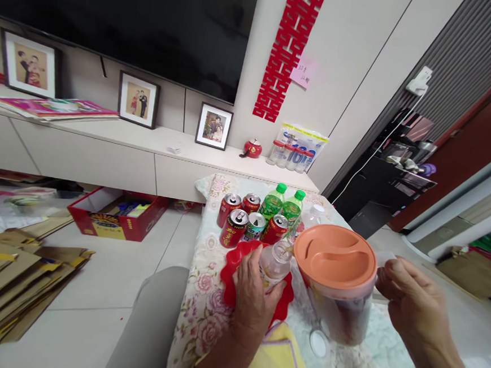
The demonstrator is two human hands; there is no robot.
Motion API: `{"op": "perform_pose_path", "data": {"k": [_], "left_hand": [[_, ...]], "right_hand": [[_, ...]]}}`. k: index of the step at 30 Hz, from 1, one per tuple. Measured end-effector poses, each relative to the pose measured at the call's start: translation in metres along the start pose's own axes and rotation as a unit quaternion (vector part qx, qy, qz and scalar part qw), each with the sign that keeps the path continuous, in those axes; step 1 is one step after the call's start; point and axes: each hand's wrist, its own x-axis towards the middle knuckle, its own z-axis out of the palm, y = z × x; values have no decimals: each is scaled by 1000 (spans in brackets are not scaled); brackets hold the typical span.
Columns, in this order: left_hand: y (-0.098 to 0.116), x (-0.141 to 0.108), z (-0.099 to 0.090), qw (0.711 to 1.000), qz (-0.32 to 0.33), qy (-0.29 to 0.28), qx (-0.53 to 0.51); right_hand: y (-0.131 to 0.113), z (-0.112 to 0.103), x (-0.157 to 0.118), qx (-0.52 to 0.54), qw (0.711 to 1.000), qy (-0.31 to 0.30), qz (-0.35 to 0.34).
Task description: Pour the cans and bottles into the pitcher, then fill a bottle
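Observation:
My left hand [254, 292] is wrapped round a clear open-necked bottle [274, 261] above a red scalloped plate [231, 263]. With my right hand [415, 299] I grip the handle of a clear pitcher [337, 313] that has an orange lid [335, 256] and dark liquid inside. The pitcher tilts left, its spout at the bottle's mouth, where a little brownish liquid shows. Behind the plate stand several cans [234, 228] and two green-capped bottles [273, 202]. A white cap [318, 343] lies below the pitcher, beside a yellow cloth [278, 362].
The flowered tablecloth [201, 316] covers the table. Another clear bottle [312, 215] stands behind the pitcher. A low cabinet [129, 146] holds framed photos, a red pot [253, 148] and red-lidded jars [288, 156]. On the left floor are a red box [115, 225] and flattened cardboard [20, 285].

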Motion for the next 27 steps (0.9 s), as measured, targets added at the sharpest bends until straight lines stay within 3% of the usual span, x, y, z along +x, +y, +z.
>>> {"op": "perform_pose_path", "data": {"k": [27], "left_hand": [[-1, -1, 1, 1000, 2, 9, -1]], "right_hand": [[-3, 2, 1, 4, 999, 18, 29]]}}
